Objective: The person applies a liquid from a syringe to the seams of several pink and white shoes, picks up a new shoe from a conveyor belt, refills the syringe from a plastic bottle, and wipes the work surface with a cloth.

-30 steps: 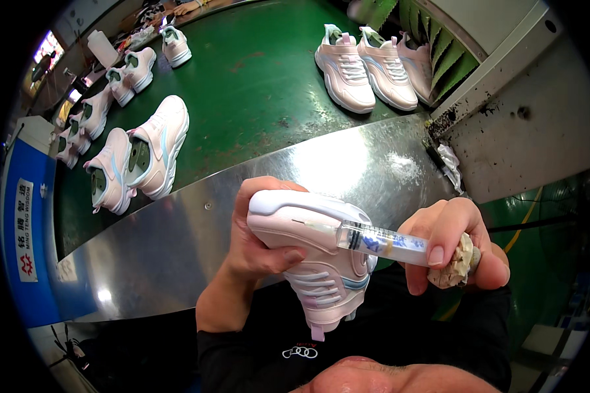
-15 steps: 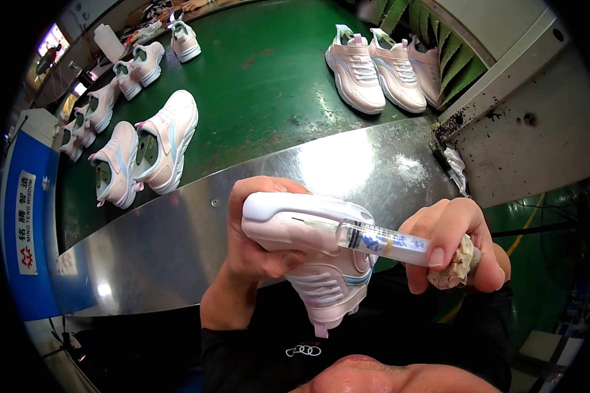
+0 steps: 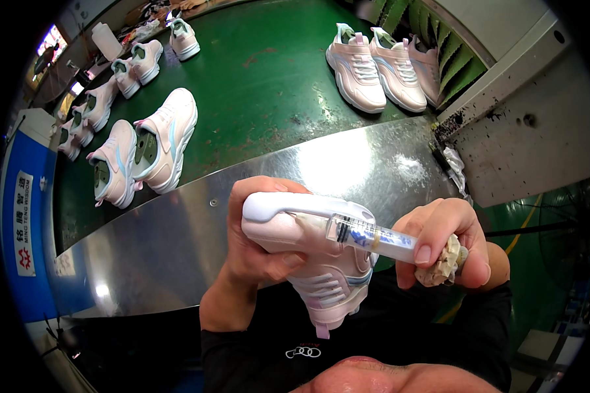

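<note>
A pale pink sneaker (image 3: 275, 232) with a white sole is held by my left hand (image 3: 246, 229). Its toe end lies in that grip, tilted so the sole edge faces up, while the laces and heel tab hang toward me. My right hand (image 3: 449, 236) is closed around a clear syringe (image 3: 383, 241) with a black plunger seal. A crumpled beige wad (image 3: 441, 265) covers the plunger end, between thumb and fingers. The syringe's pale tip lies along the seam where sole meets upper, near the toe; the needle's very end is hard to make out.
Behind a metal table edge (image 3: 242, 203), a green belt (image 3: 262, 98) carries a pair of pink sneakers (image 3: 170, 137) at left, several more farther back, and three sneakers (image 3: 357, 72) at right. Beside those hang green strip flaps (image 3: 462, 69) and a metal housing (image 3: 531, 137).
My right hand and the syringe have shifted slightly left, bringing the tip closer to the toe seam. The left hand and sneaker have stayed nearly still.
</note>
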A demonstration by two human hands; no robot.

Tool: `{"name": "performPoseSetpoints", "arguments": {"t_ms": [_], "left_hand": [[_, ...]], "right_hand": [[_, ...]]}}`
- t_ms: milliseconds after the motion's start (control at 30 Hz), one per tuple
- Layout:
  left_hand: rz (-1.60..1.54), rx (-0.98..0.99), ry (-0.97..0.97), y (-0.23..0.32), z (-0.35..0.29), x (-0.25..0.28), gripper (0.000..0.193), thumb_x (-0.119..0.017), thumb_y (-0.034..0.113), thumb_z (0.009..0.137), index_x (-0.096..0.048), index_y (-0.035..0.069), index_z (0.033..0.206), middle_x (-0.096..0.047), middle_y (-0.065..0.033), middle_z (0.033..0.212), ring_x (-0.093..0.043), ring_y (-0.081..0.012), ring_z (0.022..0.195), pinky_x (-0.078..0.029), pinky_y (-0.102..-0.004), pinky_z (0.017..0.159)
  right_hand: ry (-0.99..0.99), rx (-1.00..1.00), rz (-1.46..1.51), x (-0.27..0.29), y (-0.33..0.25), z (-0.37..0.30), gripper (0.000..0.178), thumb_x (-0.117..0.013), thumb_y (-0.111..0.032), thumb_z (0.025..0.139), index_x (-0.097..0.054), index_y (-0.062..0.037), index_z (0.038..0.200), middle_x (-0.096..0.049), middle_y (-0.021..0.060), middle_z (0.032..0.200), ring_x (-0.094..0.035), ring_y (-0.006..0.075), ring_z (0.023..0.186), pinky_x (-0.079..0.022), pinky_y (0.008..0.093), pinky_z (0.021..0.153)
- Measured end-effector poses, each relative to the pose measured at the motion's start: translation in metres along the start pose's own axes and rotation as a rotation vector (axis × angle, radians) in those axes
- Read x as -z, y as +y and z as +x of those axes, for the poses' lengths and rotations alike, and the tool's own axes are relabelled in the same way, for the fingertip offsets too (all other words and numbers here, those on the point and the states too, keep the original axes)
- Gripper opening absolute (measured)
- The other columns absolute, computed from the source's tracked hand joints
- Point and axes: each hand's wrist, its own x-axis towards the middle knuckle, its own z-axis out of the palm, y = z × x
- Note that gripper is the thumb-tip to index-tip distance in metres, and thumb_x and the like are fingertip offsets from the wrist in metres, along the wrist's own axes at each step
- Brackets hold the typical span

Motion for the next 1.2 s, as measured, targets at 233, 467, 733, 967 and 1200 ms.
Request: {"name": "performPoseSetpoints", "arguments": {"t_ms": [233, 467, 733, 967, 1200], "left_hand": [[0.029, 0.029, 0.058, -0.007, -0.006, 0.011, 0.070, -0.078, 0.031, 0.065, -0.036, 0.005, 0.115, -0.056, -0.0196, 0.102, -0.060, -0.0258, 0.091, -0.052, -0.0360, 0.077], [0.110, 0.134, 0.174, 0.002, -0.004, 0.010, 0.075, -0.074, 0.030, 0.060, -0.035, 0.002, 0.119, -0.053, -0.0172, 0.105, -0.057, -0.0243, 0.093, -0.050, -0.0351, 0.079], [-0.002, 0.230, 0.358, -0.004, -0.006, 0.011, 0.076, -0.075, 0.026, 0.061, -0.036, 0.003, 0.122, -0.051, -0.0096, 0.105, -0.053, -0.0181, 0.096, -0.044, -0.0291, 0.083], [0.046, 0.311, 0.414, -0.004, -0.014, 0.022, 0.077, -0.066, 0.039, 0.065, -0.039, 0.002, 0.127, -0.052, -0.0166, 0.116, -0.054, -0.0301, 0.105, -0.047, -0.0435, 0.090], [-0.061, 0.344, 0.521, -0.004, -0.011, 0.018, 0.069, -0.064, 0.034, 0.067, -0.045, -0.004, 0.121, -0.058, -0.0184, 0.107, -0.061, -0.0279, 0.094, -0.051, -0.0369, 0.081]], "right_hand": [[0.006, -0.017, -0.045, 0.003, -0.003, -0.006, 0.061, -0.072, -0.039, 0.076, -0.054, 0.0096, 0.108, -0.061, 0.0170, 0.101, -0.061, 0.0191, 0.087, -0.048, 0.0298, 0.077], [0.044, -0.005, -0.104, 0.007, -0.001, -0.015, 0.056, -0.072, -0.035, 0.078, -0.055, 0.0089, 0.108, -0.062, 0.0159, 0.097, -0.061, 0.0171, 0.085, -0.048, 0.0275, 0.075], [0.124, -0.009, -0.107, 0.011, 0.007, -0.032, 0.047, -0.071, -0.027, 0.080, -0.056, 0.0075, 0.109, -0.062, 0.0149, 0.099, -0.059, 0.0153, 0.085, -0.046, 0.0267, 0.074], [0.135, 0.019, -0.112, 0.014, 0.013, -0.037, 0.044, -0.070, -0.021, 0.081, -0.055, 0.0073, 0.111, -0.062, 0.0146, 0.103, -0.059, 0.0162, 0.088, -0.045, 0.0275, 0.076], [0.138, 0.006, -0.106, 0.018, 0.020, -0.048, 0.041, -0.069, -0.018, 0.081, -0.056, 0.0064, 0.111, -0.061, 0.0143, 0.106, -0.058, 0.0167, 0.093, -0.045, 0.0274, 0.080]]}}
